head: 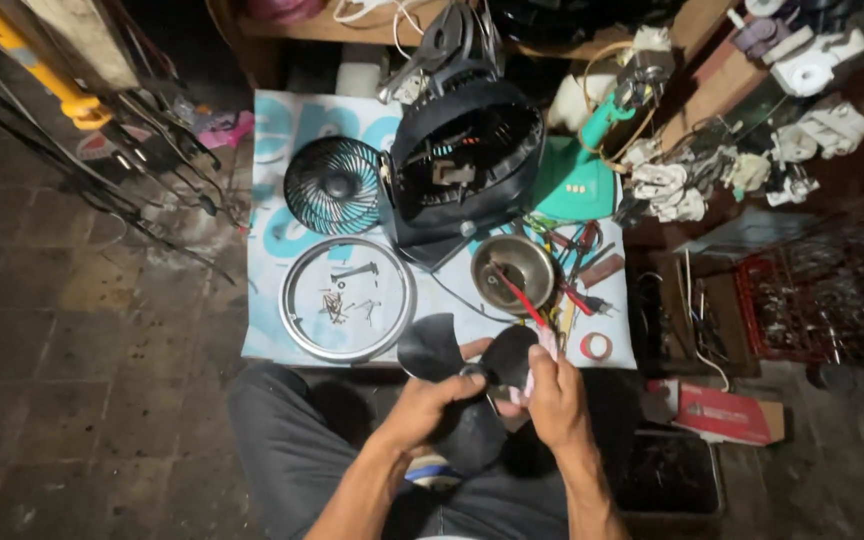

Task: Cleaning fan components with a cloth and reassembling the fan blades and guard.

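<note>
Head view: left hand [430, 400] grasps black fan blade [452, 365]; right hand [552, 395] presses pale cloth [544, 350] on it. Wiping step; next, turning the blade to an unwiped vane.

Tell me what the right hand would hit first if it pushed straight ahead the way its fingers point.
The right hand, at the black fan blade, points up toward the mat. First in line would probably be the red-handled tool, then the metal bowl; depth is unclear.
</note>
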